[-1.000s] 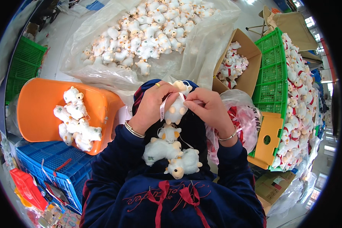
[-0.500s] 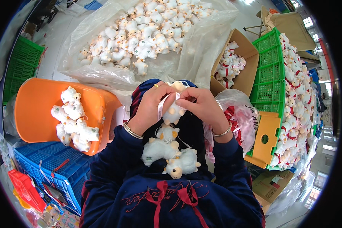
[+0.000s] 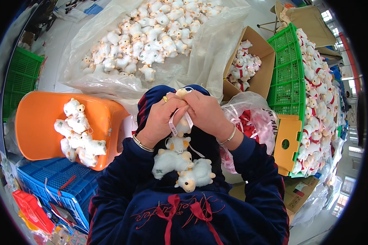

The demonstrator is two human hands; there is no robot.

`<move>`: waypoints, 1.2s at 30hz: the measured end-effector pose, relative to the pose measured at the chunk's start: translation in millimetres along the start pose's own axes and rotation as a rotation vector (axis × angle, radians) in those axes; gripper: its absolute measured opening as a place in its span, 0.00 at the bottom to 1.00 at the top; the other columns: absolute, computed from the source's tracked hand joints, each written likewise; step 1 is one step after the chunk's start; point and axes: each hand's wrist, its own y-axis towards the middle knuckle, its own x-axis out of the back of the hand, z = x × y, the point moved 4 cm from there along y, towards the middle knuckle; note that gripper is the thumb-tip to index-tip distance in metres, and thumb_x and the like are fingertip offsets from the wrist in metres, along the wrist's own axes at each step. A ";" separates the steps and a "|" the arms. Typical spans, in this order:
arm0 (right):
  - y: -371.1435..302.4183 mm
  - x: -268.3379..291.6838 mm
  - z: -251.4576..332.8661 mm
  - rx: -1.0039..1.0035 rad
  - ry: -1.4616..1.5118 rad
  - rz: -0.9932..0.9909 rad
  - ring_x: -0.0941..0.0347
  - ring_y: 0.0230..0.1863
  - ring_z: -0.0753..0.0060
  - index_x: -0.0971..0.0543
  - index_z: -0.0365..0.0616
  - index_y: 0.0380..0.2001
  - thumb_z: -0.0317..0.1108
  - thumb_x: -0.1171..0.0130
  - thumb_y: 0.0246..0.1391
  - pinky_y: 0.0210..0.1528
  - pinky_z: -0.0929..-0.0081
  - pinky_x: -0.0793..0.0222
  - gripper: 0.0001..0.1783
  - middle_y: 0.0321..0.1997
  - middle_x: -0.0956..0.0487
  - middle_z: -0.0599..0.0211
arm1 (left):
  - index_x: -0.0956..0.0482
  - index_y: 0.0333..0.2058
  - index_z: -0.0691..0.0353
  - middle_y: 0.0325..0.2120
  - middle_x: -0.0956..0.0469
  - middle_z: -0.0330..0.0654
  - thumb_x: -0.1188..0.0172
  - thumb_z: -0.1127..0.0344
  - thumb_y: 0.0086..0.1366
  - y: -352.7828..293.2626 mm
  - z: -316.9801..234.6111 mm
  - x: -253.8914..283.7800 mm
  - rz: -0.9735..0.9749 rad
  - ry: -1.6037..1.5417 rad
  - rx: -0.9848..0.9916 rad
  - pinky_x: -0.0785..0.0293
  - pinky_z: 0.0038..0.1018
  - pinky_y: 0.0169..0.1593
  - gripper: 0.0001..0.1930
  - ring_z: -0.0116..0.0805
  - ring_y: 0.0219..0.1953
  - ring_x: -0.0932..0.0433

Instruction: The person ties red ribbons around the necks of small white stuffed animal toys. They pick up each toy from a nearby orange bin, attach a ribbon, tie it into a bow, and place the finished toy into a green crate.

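While both hands meet above the lap, the left hand (image 3: 161,120), ringed and wearing a thin metal bangle, pinches a narrow white paper tag (image 3: 175,124) between thumb and fingers, and the right hand (image 3: 206,114), also bangled, closes its fingers on the small fuzzy white plush sheep toy (image 3: 183,124) from the other side, so the toy is mostly hidden between the two palms, just in front of the chest. Below them, three more soft white plush sheep (image 3: 180,161) with tan faces lie heaped on the dark blue fleece jacket (image 3: 184,212), touching one another. To the left, a smooth orange plastic stool (image 3: 41,122) with rounded corners carries a cluster of white plush toys (image 3: 77,134). Beyond the hands, a crinkled clear plastic sheet (image 3: 208,49) holds a broad pile of the same white animals (image 3: 145,34). To the right stand an open brown cardboard box (image 3: 259,81) of red-trimmed plush toys and a green lattice plastic crate (image 3: 286,73); a blue ribbed plastic crate (image 3: 53,181) sits at lower left.
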 end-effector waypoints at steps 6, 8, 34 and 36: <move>11.4 37.8 -4.5 -0.174 0.281 0.489 0.23 0.33 0.53 0.20 0.39 0.40 0.30 0.40 0.57 0.37 0.62 0.27 0.08 0.32 0.20 0.55 | 0.19 0.38 0.62 0.32 0.20 0.43 0.32 0.76 0.64 -3.4 -2.7 2.5 0.012 -0.007 0.044 0.25 0.29 0.39 0.06 0.39 0.34 0.21; 11.6 35.7 -13.0 -0.110 0.351 0.451 0.23 0.32 0.59 0.20 0.39 0.37 0.29 0.38 0.57 0.36 0.65 0.28 0.06 0.31 0.20 0.59 | 0.19 0.38 0.62 0.32 0.20 0.44 0.32 0.76 0.64 -2.8 -4.1 2.7 0.023 -0.006 0.040 0.25 0.29 0.39 0.06 0.40 0.34 0.21; -5.8 23.6 -33.4 -0.455 0.622 0.163 0.32 0.28 0.79 0.21 0.33 0.25 0.45 0.45 0.69 0.32 0.75 0.34 0.25 0.23 0.25 0.71 | 0.19 0.39 0.63 0.35 0.18 0.43 0.31 0.77 0.62 -3.5 -0.5 3.8 0.010 0.010 0.006 0.24 0.28 0.39 0.09 0.38 0.36 0.20; -0.1 12.6 -22.9 -0.538 0.461 0.207 0.30 0.30 0.81 0.20 0.33 0.28 0.39 0.43 0.67 0.34 0.78 0.33 0.19 0.23 0.24 0.69 | 0.19 0.40 0.62 0.36 0.19 0.45 0.32 0.76 0.62 -2.9 -1.7 6.6 0.018 0.053 -0.006 0.22 0.29 0.38 0.08 0.42 0.34 0.19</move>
